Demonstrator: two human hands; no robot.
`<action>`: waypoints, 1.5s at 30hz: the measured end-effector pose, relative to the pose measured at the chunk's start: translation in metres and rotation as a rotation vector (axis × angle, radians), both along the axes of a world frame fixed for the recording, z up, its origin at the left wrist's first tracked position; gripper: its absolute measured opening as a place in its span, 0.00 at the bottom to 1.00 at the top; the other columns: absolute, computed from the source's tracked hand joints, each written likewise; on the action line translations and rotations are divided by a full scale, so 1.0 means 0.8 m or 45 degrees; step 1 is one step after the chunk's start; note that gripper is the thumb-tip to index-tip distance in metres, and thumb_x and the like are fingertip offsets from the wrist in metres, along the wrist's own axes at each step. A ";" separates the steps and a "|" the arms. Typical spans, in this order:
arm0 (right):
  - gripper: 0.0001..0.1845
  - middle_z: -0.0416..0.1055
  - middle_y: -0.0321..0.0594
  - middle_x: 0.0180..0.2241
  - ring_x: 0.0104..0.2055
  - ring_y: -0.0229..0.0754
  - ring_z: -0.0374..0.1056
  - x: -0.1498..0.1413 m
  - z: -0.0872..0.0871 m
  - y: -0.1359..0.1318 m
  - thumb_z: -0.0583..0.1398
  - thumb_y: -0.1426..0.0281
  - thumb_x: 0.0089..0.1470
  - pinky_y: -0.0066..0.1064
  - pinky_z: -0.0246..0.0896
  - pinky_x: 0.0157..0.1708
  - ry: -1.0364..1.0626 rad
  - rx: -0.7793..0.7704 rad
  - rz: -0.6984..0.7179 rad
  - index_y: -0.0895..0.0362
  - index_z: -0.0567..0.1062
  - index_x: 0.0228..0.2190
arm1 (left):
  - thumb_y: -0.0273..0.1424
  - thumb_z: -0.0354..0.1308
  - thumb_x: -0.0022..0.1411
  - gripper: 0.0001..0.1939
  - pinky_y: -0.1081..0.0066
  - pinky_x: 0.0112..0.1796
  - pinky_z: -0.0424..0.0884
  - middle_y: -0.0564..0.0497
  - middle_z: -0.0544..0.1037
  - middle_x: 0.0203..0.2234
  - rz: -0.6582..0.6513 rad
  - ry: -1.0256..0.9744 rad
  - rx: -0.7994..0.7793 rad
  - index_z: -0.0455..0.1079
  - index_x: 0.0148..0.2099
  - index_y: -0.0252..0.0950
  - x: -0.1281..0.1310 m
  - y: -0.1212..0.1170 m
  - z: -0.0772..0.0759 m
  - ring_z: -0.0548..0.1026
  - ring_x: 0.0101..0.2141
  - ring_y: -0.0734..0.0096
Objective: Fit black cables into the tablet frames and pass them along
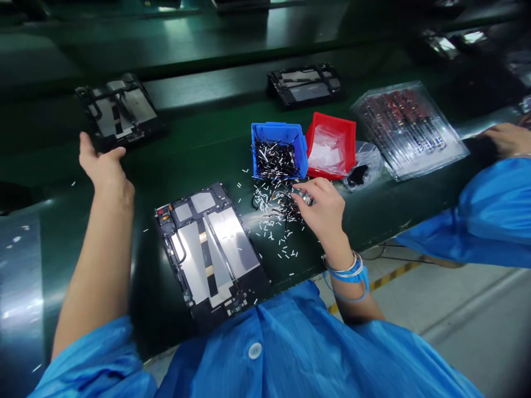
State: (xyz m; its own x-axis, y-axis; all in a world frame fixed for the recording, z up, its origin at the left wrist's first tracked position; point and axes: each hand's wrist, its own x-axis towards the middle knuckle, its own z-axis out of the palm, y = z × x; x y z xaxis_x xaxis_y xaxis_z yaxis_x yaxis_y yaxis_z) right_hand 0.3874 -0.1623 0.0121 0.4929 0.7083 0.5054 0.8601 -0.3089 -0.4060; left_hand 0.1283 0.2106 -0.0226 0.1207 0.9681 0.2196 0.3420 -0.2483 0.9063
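My left hand, thumb and forefinger spread, is beside the near corner of an opened tablet at the upper left; whether it touches is unclear. My right hand has its thumb and fingertips drawn together in a pinch over a loose pile of small black cables and white strips. What the fingertips hold, if anything, is too small to make out. Between my arms, close to my body, lies a second opened tablet with silver battery panels and exposed parts.
Behind the pile stand a blue bin of black cables and a red bin holding clear plastic. A plastic bag and stacked clear trays lie to the right. Another tablet sits farther back. A co-worker's hand is at the right edge.
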 end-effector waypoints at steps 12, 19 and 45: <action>0.03 0.69 0.34 0.24 0.26 0.37 0.62 -0.019 -0.013 0.011 0.63 0.69 0.48 0.29 0.54 0.28 0.243 -0.183 -0.129 0.54 0.79 0.28 | 0.12 0.52 0.42 0.23 0.67 0.40 0.75 0.50 0.79 0.41 -0.069 -0.426 0.134 0.72 0.42 0.31 0.028 -0.153 0.076 0.76 0.44 0.65; 0.05 0.66 0.31 0.19 0.21 0.34 0.58 -0.029 0.002 0.006 0.61 0.68 0.45 0.29 0.54 0.24 0.574 0.129 -0.148 0.56 0.76 0.21 | 0.19 0.61 0.49 0.13 0.74 0.30 0.70 0.53 0.81 0.35 -0.427 -0.599 0.074 0.77 0.37 0.37 0.037 -0.196 0.098 0.78 0.37 0.69; 0.13 0.78 0.35 0.37 0.36 0.40 0.72 -0.069 0.073 0.006 0.61 0.78 0.53 0.36 0.68 0.33 -0.233 0.345 0.556 0.47 0.73 0.37 | 0.36 0.51 0.64 0.13 0.75 0.26 0.59 0.55 0.67 0.18 -1.586 -0.275 -0.847 0.65 0.30 0.35 0.060 -0.289 0.097 0.64 0.21 0.77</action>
